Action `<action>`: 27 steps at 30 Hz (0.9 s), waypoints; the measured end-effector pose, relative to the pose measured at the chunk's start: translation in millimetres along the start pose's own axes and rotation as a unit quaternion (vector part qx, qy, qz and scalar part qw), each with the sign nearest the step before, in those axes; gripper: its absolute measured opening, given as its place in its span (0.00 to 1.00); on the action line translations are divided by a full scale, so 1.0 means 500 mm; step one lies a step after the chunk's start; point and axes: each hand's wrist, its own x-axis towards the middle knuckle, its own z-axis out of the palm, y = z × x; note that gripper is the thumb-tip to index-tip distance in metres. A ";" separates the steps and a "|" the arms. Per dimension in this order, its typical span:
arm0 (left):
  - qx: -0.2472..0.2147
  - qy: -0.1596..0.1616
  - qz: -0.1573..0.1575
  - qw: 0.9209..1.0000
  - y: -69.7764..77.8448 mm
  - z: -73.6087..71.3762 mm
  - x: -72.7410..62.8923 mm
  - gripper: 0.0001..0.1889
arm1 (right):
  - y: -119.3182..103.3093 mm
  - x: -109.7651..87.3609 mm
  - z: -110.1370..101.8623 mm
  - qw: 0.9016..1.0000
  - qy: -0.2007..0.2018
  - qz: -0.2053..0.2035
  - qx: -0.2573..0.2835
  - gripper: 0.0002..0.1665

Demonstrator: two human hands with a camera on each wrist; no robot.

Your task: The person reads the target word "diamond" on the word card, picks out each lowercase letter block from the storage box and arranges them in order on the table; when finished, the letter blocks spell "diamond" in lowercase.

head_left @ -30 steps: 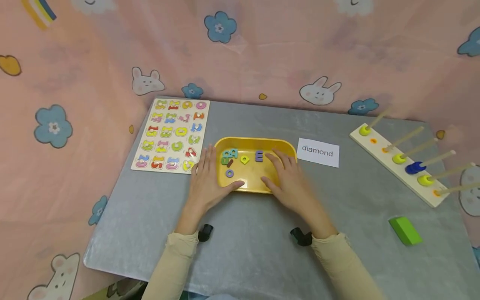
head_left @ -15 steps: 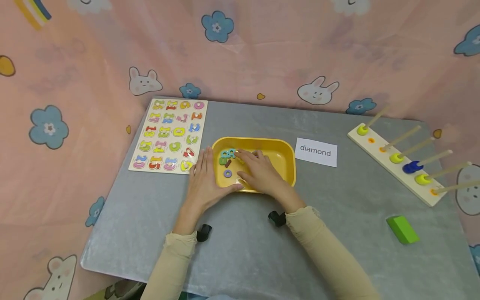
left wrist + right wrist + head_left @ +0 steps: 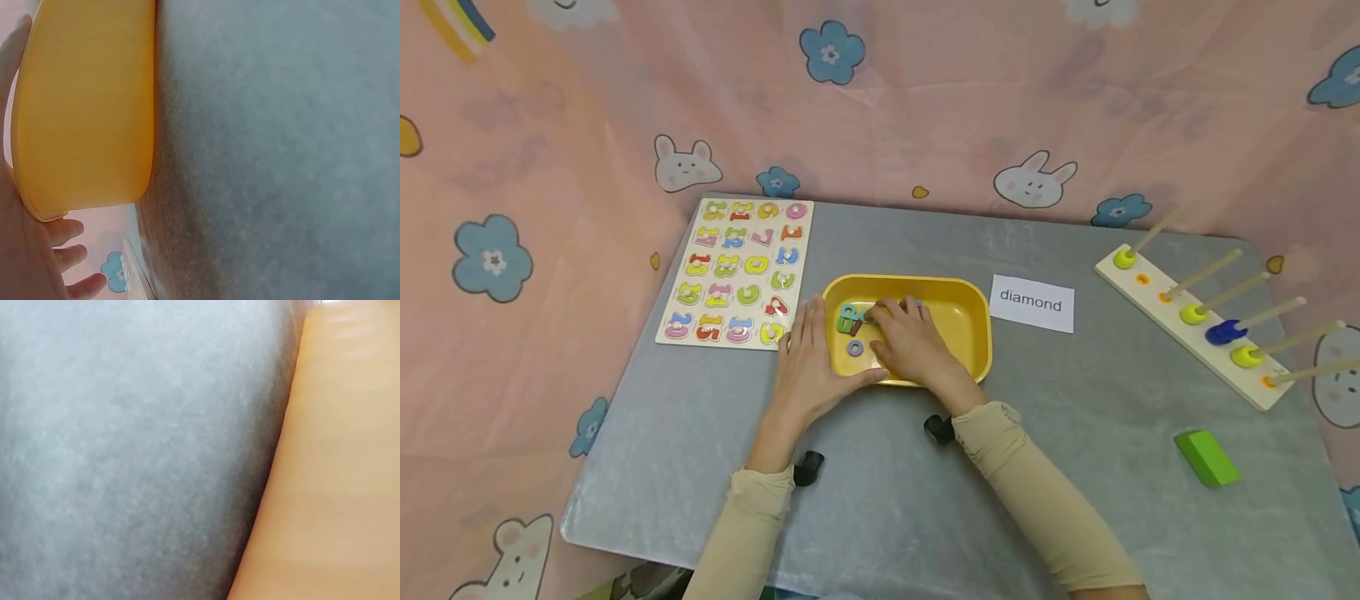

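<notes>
A yellow tray (image 3: 951,333) stands on the grey table with several small letter pieces in it. My left hand (image 3: 808,362) rests against the tray's left side, fingers straight and thumb along the front rim; in the left wrist view, fingers (image 3: 69,256) show past the tray's corner. My right hand (image 3: 913,346) reaches into the tray, fingers bent down over the letters. Near its fingertips lie a teal letter (image 3: 848,312), a green letter (image 3: 846,324) and a brown piece (image 3: 856,328). A purple letter O (image 3: 854,348) lies closer to me. The right palm hides other letters.
A number puzzle board (image 3: 737,275) lies left of the tray. On the right are a card reading "diamond" (image 3: 1032,304), a pegboard (image 3: 1195,333) with upright sticks and a green block (image 3: 1207,458). A pink patterned cloth (image 3: 917,92) hangs behind the table (image 3: 865,500).
My right hand has moved left from the tray's right side to over the letters, covering the yellow letter and most of the purple E. The left hand stays on the tray.
</notes>
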 end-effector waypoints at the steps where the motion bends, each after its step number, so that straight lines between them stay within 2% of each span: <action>1: -0.001 0.000 -0.001 1.000 0.000 0.000 0.000 0.78 | 0.000 0.000 -0.001 1.000 0.008 -0.001 0.001 0.20; 5: -0.007 -0.006 -0.008 1.000 0.002 -0.002 -0.001 0.77 | 0.002 -0.002 -0.004 1.000 0.023 -0.014 0.012 0.07; 10: -0.011 -0.008 -0.015 1.000 0.004 -0.004 -0.004 0.77 | 0.005 -0.006 -0.007 0.998 0.037 -0.039 0.026 0.07; 14: -0.013 -0.004 -0.014 1.000 0.004 -0.004 -0.004 0.77 | 0.008 -0.015 -0.017 0.994 0.047 -0.040 0.089 0.04; 18: -0.016 0.000 -0.014 1.000 0.003 -0.004 -0.003 0.77 | 0.009 -0.033 -0.036 0.982 0.055 -0.025 0.180 0.05; 21: -0.018 -0.002 -0.017 1.000 0.004 -0.004 -0.003 0.78 | 0.011 -0.054 -0.054 0.972 0.077 -0.009 0.223 0.13; 24: -0.019 -0.005 -0.019 1.000 0.004 -0.003 -0.002 0.78 | 0.020 -0.080 -0.071 0.965 0.119 -0.006 0.235 0.19; 27: -0.023 -0.008 -0.021 0.999 0.005 -0.002 -0.002 0.78 | 0.037 -0.112 -0.091 0.950 0.176 -0.016 0.257 0.13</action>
